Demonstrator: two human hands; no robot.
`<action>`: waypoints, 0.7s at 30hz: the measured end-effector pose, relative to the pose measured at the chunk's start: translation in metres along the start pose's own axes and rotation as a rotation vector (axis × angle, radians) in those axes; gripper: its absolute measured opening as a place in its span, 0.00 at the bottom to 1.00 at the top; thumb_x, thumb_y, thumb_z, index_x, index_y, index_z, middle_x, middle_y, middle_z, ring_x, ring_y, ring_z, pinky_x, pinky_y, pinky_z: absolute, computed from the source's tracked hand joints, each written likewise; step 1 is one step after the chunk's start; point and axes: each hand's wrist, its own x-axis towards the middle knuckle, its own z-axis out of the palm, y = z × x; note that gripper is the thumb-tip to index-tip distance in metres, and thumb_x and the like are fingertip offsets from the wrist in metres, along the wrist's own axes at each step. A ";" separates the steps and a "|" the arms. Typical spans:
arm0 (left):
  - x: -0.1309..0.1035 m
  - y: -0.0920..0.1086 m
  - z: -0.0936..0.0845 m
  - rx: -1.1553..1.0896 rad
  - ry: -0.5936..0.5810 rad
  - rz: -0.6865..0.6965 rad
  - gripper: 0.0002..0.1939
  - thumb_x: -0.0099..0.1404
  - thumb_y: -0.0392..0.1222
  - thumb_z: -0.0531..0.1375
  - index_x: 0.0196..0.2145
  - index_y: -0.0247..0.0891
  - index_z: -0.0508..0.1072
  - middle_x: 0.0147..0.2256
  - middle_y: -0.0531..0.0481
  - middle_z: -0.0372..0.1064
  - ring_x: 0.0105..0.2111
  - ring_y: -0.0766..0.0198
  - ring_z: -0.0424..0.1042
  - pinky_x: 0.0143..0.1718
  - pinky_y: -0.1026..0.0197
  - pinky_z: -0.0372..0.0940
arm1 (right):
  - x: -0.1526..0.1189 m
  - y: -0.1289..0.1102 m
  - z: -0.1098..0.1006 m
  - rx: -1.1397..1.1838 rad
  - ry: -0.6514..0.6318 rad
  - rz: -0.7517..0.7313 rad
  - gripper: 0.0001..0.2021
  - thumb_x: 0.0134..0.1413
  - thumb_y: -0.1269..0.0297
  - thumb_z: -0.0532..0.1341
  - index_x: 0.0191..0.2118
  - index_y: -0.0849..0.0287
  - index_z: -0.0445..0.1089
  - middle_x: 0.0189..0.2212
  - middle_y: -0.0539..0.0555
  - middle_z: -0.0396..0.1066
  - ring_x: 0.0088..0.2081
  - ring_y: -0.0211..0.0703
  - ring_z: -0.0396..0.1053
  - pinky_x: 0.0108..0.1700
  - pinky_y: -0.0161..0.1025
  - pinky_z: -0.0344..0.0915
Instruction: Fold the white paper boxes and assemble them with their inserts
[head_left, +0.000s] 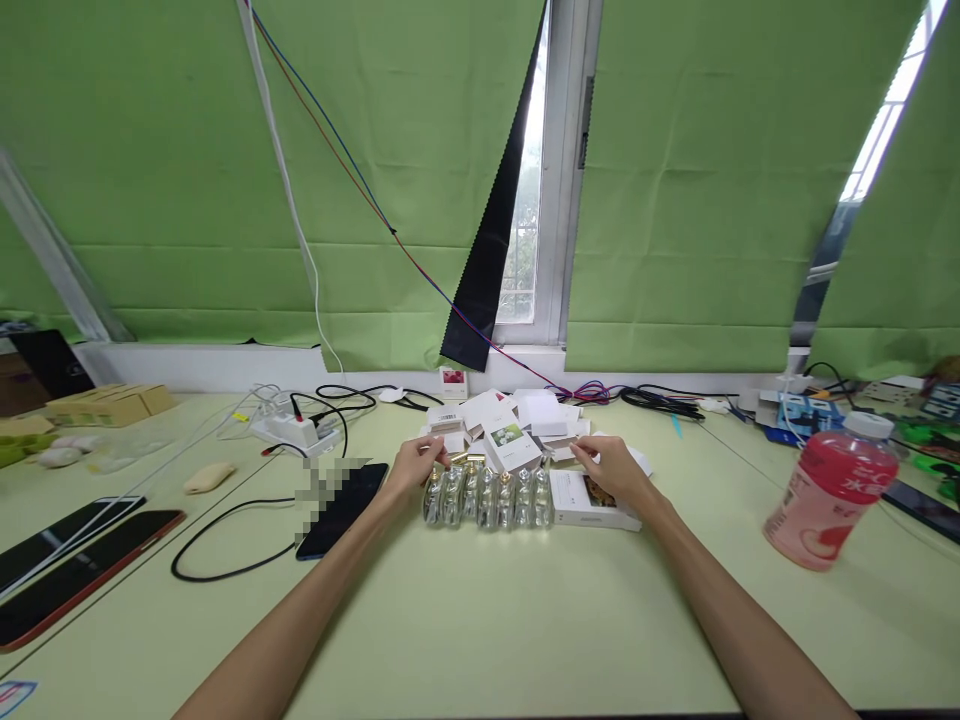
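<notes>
A row of small clear glass perfume bottles (487,500) stands upright in the middle of the table, several with gold-coloured necks. My left hand (418,466) is at the row's left end, fingers drawn together by small gold caps (475,458) behind the bottles; what the fingertips hold, if anything, does not show. Over a white box with a dark picture (577,508), right of the row, is my right hand (613,468). Its thumb and forefinger come close together in a pinch near the box pile; anything between them is too small to name. Behind the bottles lies a pile of small white boxes (512,446).
A pink drink bottle (829,495) stands at the right. On the left are a dark tablet (345,508), phones (82,575), a white power strip (296,432) and a looped black cable (202,578). Cables (660,398) run along the back edge below green blinds.
</notes>
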 end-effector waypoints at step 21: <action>-0.034 0.026 0.003 0.234 0.079 0.479 0.26 0.72 0.57 0.48 0.27 0.38 0.74 0.31 0.47 0.75 0.36 0.56 0.72 0.45 0.57 0.63 | -0.004 -0.042 0.009 0.158 -0.033 -0.070 0.14 0.67 0.55 0.58 0.43 0.56 0.77 0.39 0.56 0.80 0.39 0.47 0.76 0.45 0.41 0.70</action>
